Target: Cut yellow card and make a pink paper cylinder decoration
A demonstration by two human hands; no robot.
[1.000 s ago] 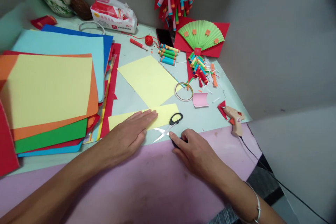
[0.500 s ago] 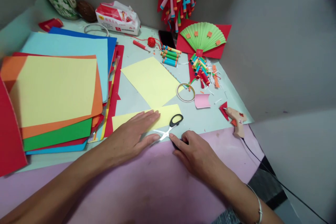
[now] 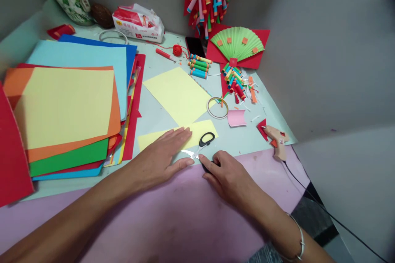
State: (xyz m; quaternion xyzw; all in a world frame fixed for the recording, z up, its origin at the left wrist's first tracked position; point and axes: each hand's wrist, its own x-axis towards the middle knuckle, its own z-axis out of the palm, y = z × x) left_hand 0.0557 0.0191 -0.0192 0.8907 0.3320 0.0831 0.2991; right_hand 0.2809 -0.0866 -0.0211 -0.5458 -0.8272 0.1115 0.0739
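Note:
My left hand (image 3: pixel 165 152) lies flat with its fingers stretched out on a narrow yellow paper strip (image 3: pixel 202 128), covering part of it. Scissors (image 3: pixel 195 154) with black handles rest with their blades apart near my left thumb. One handle loop (image 3: pixel 207 139) shows plainly. My right hand (image 3: pixel 230 176) is closed round the other handle, mostly hidden by the fingers, and its index finger reaches to the pivot. Just beyond the strip lies a larger yellow sheet (image 3: pixel 179 94), turned cornerwise.
Stacked coloured paper (image 3: pixel 68 107) fills the left side. Rolls of tape (image 3: pixel 217 108), a curled pink piece (image 3: pixel 237 118), small paper tubes (image 3: pixel 199 65) and a green paper fan (image 3: pixel 239 43) lie beyond. A glue gun (image 3: pixel 279 141) with a cord sits at the right edge.
My left hand and the yellow strip under it have slid a little to the right. The right hand and the scissors have hardly moved.

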